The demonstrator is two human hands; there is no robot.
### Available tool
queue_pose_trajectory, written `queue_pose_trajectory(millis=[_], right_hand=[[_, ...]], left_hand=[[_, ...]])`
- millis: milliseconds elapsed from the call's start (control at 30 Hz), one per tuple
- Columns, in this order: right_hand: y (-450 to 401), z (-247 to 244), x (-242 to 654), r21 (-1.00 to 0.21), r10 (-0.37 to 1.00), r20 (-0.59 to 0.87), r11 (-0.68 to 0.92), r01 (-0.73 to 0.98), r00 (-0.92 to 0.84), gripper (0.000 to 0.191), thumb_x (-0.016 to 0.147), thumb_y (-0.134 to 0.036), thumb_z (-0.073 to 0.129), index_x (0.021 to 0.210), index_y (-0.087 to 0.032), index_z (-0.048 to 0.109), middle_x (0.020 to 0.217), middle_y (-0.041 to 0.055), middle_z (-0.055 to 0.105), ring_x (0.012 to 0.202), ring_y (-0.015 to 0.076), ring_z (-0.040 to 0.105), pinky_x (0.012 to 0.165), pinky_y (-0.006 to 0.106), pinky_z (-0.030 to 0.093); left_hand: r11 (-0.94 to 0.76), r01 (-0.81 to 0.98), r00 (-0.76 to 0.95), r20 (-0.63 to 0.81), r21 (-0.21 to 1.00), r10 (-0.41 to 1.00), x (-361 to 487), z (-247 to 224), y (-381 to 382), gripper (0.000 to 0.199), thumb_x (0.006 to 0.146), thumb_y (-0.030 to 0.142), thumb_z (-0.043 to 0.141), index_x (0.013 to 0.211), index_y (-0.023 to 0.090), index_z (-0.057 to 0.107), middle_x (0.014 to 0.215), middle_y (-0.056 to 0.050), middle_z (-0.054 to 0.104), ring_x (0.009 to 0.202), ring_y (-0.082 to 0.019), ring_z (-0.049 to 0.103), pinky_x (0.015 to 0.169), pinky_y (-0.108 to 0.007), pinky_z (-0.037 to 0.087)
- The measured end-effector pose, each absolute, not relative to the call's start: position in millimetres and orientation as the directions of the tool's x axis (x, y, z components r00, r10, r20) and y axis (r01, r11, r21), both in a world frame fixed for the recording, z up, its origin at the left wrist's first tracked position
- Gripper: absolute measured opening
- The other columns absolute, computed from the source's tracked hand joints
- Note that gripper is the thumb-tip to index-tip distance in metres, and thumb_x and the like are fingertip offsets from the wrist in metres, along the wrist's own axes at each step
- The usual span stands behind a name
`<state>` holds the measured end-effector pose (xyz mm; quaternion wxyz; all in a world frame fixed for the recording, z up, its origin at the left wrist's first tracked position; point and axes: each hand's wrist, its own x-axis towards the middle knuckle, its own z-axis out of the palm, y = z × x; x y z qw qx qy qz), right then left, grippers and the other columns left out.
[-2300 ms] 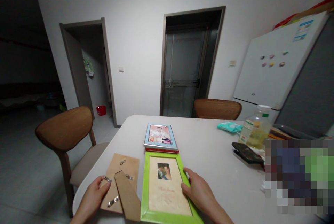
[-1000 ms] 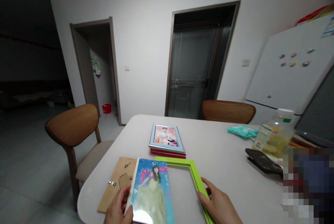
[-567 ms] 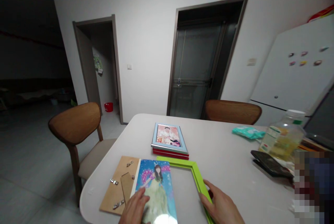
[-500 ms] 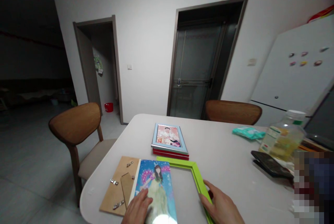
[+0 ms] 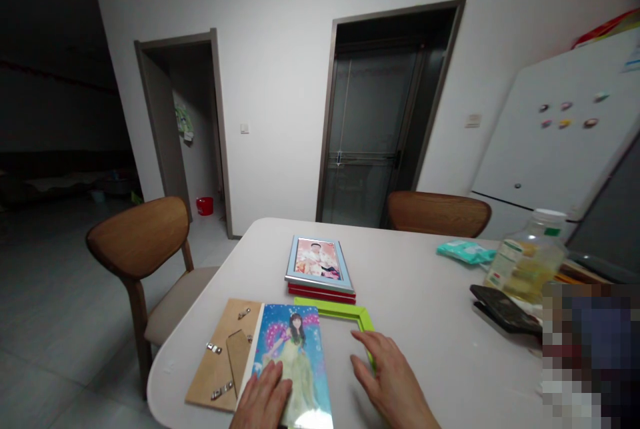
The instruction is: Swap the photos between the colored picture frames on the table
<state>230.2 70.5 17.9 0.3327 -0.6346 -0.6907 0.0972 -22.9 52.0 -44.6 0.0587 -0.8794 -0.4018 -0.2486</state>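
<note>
My left hand [image 5: 263, 399] lies flat on the lower left part of a glossy photo [image 5: 303, 362], its fingers stretched out. Under the photo's left side rests a wooden backing board [image 5: 213, 355] with metal clips and a stand flap. A lime green picture frame [image 5: 345, 310] lies on the table, partly covered by the photo. Over the frame's right side hovers my right hand [image 5: 393, 379], thumb and fingers apart, with nothing held. Whether its fingertips touch the frame is hard to tell. Behind these sits a light blue framed picture [image 5: 320, 262] on top of red frames [image 5: 323, 293].
On the right of the white table [image 5: 415, 282] are a teal packet [image 5: 465, 252], a clear jug of yellow liquid [image 5: 525, 259] and a dark phone-like object [image 5: 505, 309]. Wooden chairs stand at the left [image 5: 143, 235] and the far side [image 5: 440, 212]. A blurred patch covers the lower right.
My right hand has let go of the green frame's right side and moved left and up, its fingers opening. My left hand stays on the photo. The view has shifted slightly.
</note>
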Motion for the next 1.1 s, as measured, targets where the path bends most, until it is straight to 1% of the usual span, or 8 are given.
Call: queue_pose_trajectory(millis=[233, 467, 633, 767, 867, 967, 1033, 1100], right_hand=[[81, 25, 194, -0.705, 0.988, 0.14, 0.149, 0.693, -0.07, 0.045, 0.07, -0.025, 0.044, 0.113, -0.014, 0.049, 0.086, 0.0085, 0.063, 0.069, 0.0175, 0.058, 0.069, 0.029, 0.042], [80, 13, 171, -0.802, 0.98, 0.175, 0.197, 0.564, -0.093, 0.055, 0.067, -0.014, 0.042, 0.121, -0.013, 0.039, 0.093, 0.0087, 0.062, 0.075, 0.0153, 0.058, 0.074, 0.027, 0.041], [75, 15, 164, -0.806, 0.975, 0.196, 0.219, 0.55, -0.101, 0.05, 0.068, -0.016, 0.044, 0.118, -0.012, 0.043, 0.097, 0.0104, 0.061, 0.079, 0.0165, 0.057, 0.074, 0.027, 0.042], [73, 25, 162, -0.847, 0.97, 0.222, 0.244, 0.472, -0.103, 0.045, 0.073, -0.024, 0.043, 0.117, -0.014, 0.044, 0.093, 0.0093, 0.061, 0.074, 0.0164, 0.057, 0.071, 0.028, 0.044], [68, 35, 161, -0.908, 0.962, 0.265, 0.273, 0.317, -0.068, 0.045, 0.078, -0.034, 0.039, 0.12, -0.016, 0.04, 0.096, 0.0075, 0.06, 0.079, 0.0165, 0.057, 0.071, 0.028, 0.045], [64, 38, 161, -0.965, 0.98, 0.198, 0.199, 0.169, -0.024, 0.045, 0.078, -0.041, 0.039, 0.115, -0.016, 0.044, 0.084, 0.0055, 0.062, 0.072, 0.0158, 0.057, 0.063, 0.027, 0.046], [63, 34, 161, -0.994, 0.995, 0.079, 0.083, 0.066, -0.059, 0.046, 0.075, -0.044, 0.044, 0.109, -0.013, 0.048, 0.079, 0.0056, 0.062, 0.062, 0.015, 0.058, 0.054, 0.026, 0.046], [63, 28, 162, -0.997, 0.998, 0.002, -0.002, -0.071, -0.06, 0.05, 0.072, -0.044, 0.047, 0.111, -0.012, 0.045, 0.086, 0.0073, 0.062, 0.061, 0.0146, 0.058, 0.053, 0.027, 0.047]], left_hand=[[-0.606, 0.78, 0.482, 0.468, 0.155, 0.74, -11, -32, 49, 0.071, 0.047, -0.002, 0.039, 0.115, 0.017, 0.043, 0.123, -0.012, 0.046, 0.114, -0.027, 0.039, 0.09, -0.045, 0.038], [-0.639, 0.761, 0.534, 0.449, 0.113, 0.716, -7, -27, 50, 0.071, 0.05, -0.002, 0.04, 0.119, 0.016, 0.039, 0.124, -0.012, 0.045, 0.115, -0.027, 0.039, 0.09, -0.045, 0.038], [-0.687, 0.726, 0.564, 0.537, 0.039, 0.627, -3, -28, 49, 0.058, 0.065, 0.003, 0.042, 0.121, 0.02, 0.039, 0.12, -0.01, 0.05, 0.111, -0.024, 0.045, 0.088, -0.039, 0.042], [-0.688, 0.725, 0.543, 0.592, 0.028, 0.596, -4, -15, 50, 0.058, 0.067, 0.002, 0.04, 0.122, 0.021, 0.039, 0.117, -0.008, 0.052, 0.107, -0.021, 0.048, 0.087, -0.033, 0.043], [-0.71, 0.682, 0.451, 0.662, 0.176, 0.598, -8, 4, 51, 0.053, 0.069, 0.004, 0.039, 0.118, 0.021, 0.044, 0.114, -0.006, 0.055, 0.104, -0.019, 0.051, 0.087, -0.03, 0.043], [-0.614, 0.559, 0.148, 0.661, 0.558, 0.736, -6, 25, 50, 0.041, 0.073, 0.01, 0.04, 0.111, 0.021, 0.052, 0.111, -0.005, 0.058, 0.105, -0.018, 0.05, 0.091, -0.03, 0.039], [-0.444, 0.32, -0.118, 0.501, 0.837, 0.858, 1, 36, 48, 0.034, 0.075, 0.019, 0.042, 0.106, 0.017, 0.056, 0.105, -0.006, 0.061, 0.102, -0.021, 0.053, 0.088, -0.034, 0.041], [-0.273, -0.025, -0.234, 0.26, 0.962, 0.937, 11, 42, 47, 0.034, 0.075, 0.028, 0.046, 0.105, 0.014, 0.055, 0.096, -0.008, 0.065, 0.096, -0.024, 0.056, 0.082, -0.036, 0.045]])
